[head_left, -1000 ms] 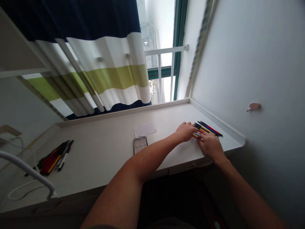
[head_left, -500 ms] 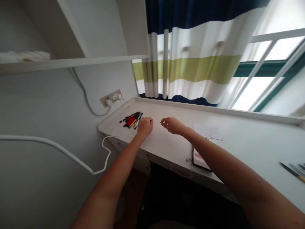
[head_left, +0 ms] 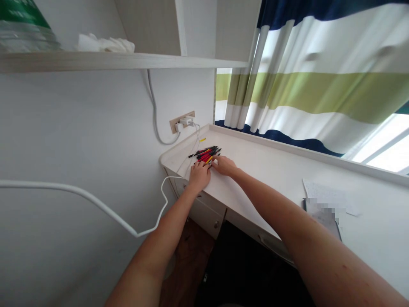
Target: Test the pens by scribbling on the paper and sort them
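A loose pile of black, red and yellow pens or pencils [head_left: 207, 154] lies near the left end of the white desk. Curled over the near end of this pile is my left hand [head_left: 200, 175], its fingers closed against the pens. My right hand [head_left: 225, 165] reaches in from the right, thumb and fingers pinched at the pile's right edge. The fingertips of both hands almost meet, and they partly hide the pen ends between them.
A yellow piece [head_left: 202, 140] lies behind the pile, by thin white cables. Plugs fill a wall socket [head_left: 182, 122]. A thick white cable [head_left: 96, 209] hangs at left, below a shelf [head_left: 159, 62]. Papers [head_left: 329, 194] and a partly blurred flat object [head_left: 322, 217] lie to the right.
Both hands have moved onto the pen pile; before, they were held to its right, apart from each other. The view has turned left, showing more of the shelf.
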`<action>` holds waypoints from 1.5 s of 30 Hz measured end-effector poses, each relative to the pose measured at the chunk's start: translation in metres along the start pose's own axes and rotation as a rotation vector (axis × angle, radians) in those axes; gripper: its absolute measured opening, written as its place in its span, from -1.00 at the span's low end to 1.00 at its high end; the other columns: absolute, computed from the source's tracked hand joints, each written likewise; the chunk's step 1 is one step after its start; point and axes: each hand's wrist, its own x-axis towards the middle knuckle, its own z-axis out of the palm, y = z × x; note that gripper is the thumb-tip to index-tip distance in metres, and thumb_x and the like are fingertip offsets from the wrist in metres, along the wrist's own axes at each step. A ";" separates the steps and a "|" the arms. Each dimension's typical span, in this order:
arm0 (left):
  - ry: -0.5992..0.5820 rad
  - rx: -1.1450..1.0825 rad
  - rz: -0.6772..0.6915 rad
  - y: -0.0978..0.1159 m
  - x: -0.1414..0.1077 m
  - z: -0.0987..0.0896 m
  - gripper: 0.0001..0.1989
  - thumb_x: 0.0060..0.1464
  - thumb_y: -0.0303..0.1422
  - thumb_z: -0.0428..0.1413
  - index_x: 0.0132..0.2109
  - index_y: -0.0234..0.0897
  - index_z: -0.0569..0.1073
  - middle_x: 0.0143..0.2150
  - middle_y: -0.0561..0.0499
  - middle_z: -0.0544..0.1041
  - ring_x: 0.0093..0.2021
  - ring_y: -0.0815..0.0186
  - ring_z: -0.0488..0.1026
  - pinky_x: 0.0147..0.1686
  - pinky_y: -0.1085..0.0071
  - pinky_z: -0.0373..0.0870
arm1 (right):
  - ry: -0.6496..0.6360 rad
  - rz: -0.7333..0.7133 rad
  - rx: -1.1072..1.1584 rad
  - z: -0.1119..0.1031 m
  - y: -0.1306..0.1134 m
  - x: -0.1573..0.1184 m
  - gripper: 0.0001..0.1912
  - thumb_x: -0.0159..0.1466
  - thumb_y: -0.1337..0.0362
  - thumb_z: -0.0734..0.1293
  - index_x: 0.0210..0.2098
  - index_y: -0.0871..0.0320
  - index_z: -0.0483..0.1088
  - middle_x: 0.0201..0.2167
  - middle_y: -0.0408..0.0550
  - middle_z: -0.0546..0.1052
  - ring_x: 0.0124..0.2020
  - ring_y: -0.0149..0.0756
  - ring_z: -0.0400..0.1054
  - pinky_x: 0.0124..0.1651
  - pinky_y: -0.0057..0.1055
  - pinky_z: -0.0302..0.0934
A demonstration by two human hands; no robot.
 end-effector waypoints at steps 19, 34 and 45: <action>0.197 -0.857 0.028 0.082 0.024 0.013 -0.76 0.30 -0.34 0.10 0.02 -0.30 0.55 0.06 -0.24 0.62 0.11 0.04 0.53 0.23 0.05 0.32 | 0.074 0.105 0.242 -0.079 0.082 -0.080 -0.70 0.41 0.40 0.20 0.11 0.17 0.34 -0.05 0.15 0.58 -0.21 -0.19 0.49 -0.22 -0.33 0.32; -0.396 -1.933 0.309 0.382 0.023 0.070 -0.64 0.13 -0.04 0.32 -0.25 -0.28 0.55 -0.35 0.00 0.62 -0.30 0.33 0.57 -0.19 0.36 0.48 | 0.448 0.166 1.039 -0.118 0.238 -0.311 -0.50 0.22 -0.22 0.43 -0.31 0.13 0.40 -0.53 -0.22 0.33 -0.51 -0.40 0.17 -0.42 -0.38 0.13; -0.388 -1.865 0.180 0.371 0.029 0.090 -0.66 0.14 -0.03 0.30 -0.17 -0.22 0.60 -0.11 -0.04 0.64 0.03 0.21 0.54 0.06 0.25 0.41 | 0.586 0.241 0.850 -0.116 0.259 -0.310 -0.53 0.19 -0.14 0.49 -0.19 0.11 0.46 -0.09 0.07 0.61 -0.04 -0.09 0.48 -0.03 -0.17 0.37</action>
